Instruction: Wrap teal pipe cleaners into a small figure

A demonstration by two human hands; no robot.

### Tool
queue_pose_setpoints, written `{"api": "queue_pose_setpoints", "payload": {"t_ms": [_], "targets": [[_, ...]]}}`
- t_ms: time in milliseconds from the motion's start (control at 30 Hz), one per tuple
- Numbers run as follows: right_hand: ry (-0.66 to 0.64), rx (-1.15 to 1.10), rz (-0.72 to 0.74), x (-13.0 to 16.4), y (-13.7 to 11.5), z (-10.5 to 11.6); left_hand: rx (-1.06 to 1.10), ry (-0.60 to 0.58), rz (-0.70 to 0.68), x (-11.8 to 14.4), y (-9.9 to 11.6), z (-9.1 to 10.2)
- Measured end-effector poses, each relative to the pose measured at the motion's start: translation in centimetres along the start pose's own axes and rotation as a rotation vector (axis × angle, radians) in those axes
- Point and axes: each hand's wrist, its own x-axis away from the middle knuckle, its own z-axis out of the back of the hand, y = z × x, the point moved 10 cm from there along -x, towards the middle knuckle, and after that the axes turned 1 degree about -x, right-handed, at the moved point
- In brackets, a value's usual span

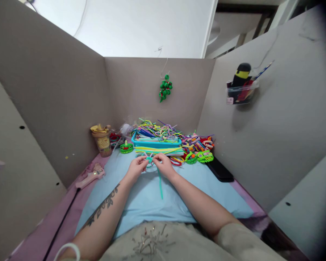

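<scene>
Over the light blue cloth [141, 199], my two hands meet at a small turquoise pipe cleaner piece [149, 159] with pale pinkish strands sticking out. My left hand [138, 165] pinches its left side between thumb and fingers. On the right side, my right hand [163, 165] has its fingertips closed on the same piece. A long turquoise pipe cleaner end [160, 185] hangs down below the hands onto the cloth. Just behind them lies a row of yellow and turquoise pipe cleaners [157, 151]. Red-handled scissors [176, 161] rest beside my right hand, partly covered.
A blue tray [157, 144] heaped with pipe cleaners stands at the back. Green finished pieces [205, 156] and a black phone-like slab [220, 169] lie right. A tan cup [102, 143] and a pink glue gun [91, 178] are left. Grey panels [160, 108] enclose the table.
</scene>
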Motion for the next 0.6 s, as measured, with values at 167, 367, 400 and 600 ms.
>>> {"api": "queue_pose_setpoints", "payload": {"t_ms": [167,367,400,600], "targets": [[-0.010,-0.083,-0.046,-0.2,1.0,-0.1,-0.029,-0.006,-0.013,0.3,0.5,-0.2],[0.041,-0.490,-0.418,0.6,5.0,-1.7,-0.090,-0.044,-0.038,0.5,0.9,-0.9],[0.063,-0.538,-0.489,1.0,5.6,-2.0,-0.097,-0.045,-0.041,0.5,0.8,-0.9],[0.123,-0.645,-0.640,1.9,6.7,-2.5,-0.071,0.042,-0.015,0.2,0.1,0.0]]}}
